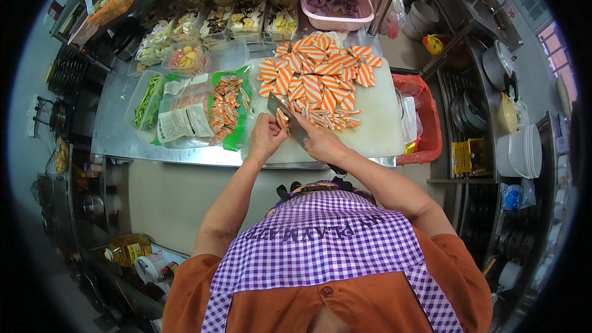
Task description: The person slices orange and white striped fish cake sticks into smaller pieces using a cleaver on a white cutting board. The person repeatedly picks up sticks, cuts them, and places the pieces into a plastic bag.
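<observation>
My right hand [322, 142] grips a kitchen knife [291, 120], its broad blade slanting up and left over the white cutting board [377, 134]. Beside the blade, my left hand [268, 136] pinches a small orange-and-white striped food piece [281, 118] at its fingertips. Beyond both hands lies a heap of striped, flat food pieces [319, 69], with thinner sliced strips [330, 118] along its near edge. More sliced strips [226, 106] lie on a green-and-clear plastic package [185, 106] left of the board.
Green cut vegetables fill a clear container [147, 106] at the left. Filled clear boxes [247, 19] and a pink basket of sliced onions [335, 0] stand at the back. A red-lined bin [428, 120] is right of the board; a metal shelf post [387, 2] rises behind.
</observation>
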A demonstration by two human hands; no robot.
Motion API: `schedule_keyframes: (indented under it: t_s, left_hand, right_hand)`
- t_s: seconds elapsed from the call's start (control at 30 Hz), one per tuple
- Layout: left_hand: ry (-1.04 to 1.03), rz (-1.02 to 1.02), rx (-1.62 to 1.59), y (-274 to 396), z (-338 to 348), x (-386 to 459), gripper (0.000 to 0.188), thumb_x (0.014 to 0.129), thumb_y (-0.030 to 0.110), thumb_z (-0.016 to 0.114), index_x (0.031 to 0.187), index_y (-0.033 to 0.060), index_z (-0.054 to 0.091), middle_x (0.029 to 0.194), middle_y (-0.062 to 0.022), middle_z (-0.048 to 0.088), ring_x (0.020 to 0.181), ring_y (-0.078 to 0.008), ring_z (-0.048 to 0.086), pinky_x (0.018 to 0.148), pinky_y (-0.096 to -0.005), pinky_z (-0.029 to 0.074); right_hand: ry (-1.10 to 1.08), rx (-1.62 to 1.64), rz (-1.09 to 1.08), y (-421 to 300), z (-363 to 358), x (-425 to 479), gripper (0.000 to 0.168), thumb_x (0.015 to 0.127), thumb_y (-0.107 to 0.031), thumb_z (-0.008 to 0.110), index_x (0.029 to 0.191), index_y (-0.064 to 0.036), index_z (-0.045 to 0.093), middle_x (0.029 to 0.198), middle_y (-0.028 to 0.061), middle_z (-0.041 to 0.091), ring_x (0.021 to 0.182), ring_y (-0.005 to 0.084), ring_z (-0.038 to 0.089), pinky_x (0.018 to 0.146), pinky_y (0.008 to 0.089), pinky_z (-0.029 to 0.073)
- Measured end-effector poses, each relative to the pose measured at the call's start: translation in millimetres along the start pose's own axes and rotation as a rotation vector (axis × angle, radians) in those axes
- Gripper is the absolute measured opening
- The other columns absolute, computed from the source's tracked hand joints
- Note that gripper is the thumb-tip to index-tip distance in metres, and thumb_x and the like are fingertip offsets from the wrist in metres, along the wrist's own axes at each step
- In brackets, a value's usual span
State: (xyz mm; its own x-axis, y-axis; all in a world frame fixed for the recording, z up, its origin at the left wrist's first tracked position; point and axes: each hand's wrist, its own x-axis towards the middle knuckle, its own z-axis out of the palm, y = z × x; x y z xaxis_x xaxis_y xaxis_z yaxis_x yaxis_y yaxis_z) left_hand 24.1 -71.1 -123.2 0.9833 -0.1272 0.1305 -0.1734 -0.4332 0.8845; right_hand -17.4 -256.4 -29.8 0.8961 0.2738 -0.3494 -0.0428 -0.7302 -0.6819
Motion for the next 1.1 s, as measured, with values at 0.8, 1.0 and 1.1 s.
schedule_keyframes:
  t_s: [0.8, 1.0, 1.1]
  left_hand:
    - [0.008, 0.225, 0.120, 6, 0, 6, 0.035, 0.069, 0.008, 0.075, 0.097, 0.0033, 0.054, 0.087, -0.0078, 0.057, 0.080, -0.0204, 0.058, 0.075, -0.0309, 0.049]
    - [-0.117, 0.164, 0.256, 2, 1, 18, 0.041, 0.061, 0.019, 0.080, 0.091, 0.0044, 0.056, 0.082, -0.0096, 0.056, 0.077, -0.0269, 0.055, 0.070, -0.0373, 0.047]
    - [-0.162, 0.146, 0.342, 2, 3, 23, 0.043, 0.057, 0.023, 0.081, 0.087, 0.0040, 0.057, 0.080, -0.0101, 0.056, 0.076, -0.0289, 0.055, 0.070, -0.0391, 0.046]
  right_hand:
    - [0.093, 0.032, -0.060, 7, -3, -5, 0.075, 0.082, -0.006, 0.047, 0.149, -0.027, 0.019, 0.114, 0.0281, 0.058, 0.104, 0.0430, 0.057, 0.091, 0.0469, 0.044]
    - [0.196, 0.029, -0.098, 24, 8, -20, 0.079, 0.082, -0.008, 0.046, 0.150, -0.029, 0.011, 0.103, 0.0311, 0.060, 0.095, 0.0459, 0.059, 0.086, 0.0507, 0.045]
    - [0.095, 0.003, 0.044, 21, 3, -27, 0.080, 0.083, -0.009, 0.047, 0.150, -0.031, 0.009, 0.092, 0.0317, 0.062, 0.085, 0.0470, 0.061, 0.080, 0.0517, 0.047]
